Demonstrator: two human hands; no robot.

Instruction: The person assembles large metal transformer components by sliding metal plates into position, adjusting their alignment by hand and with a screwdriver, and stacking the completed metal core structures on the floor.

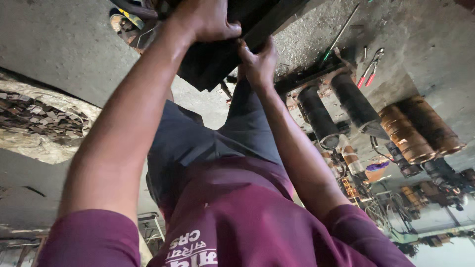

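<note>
My left hand is at the top of the view, fingers wrapped over the upper edge of a dark, heavy-looking metal block. Just to the right and lower, my right hand clasps the same block's edge where a dark flat bar runs up to the right. Both arms reach forward from my maroon sleeves. My dark trousers and maroon shirt fill the middle. Most of the block is hidden behind my hands and cut off by the frame.
Two black cylinders and two copper-coloured wound cylinders lie on the concrete floor to the right. Red-handled pliers and a green-handled screwdriver lie near them. A heap of scrap pieces sits left. A sandalled foot is top left.
</note>
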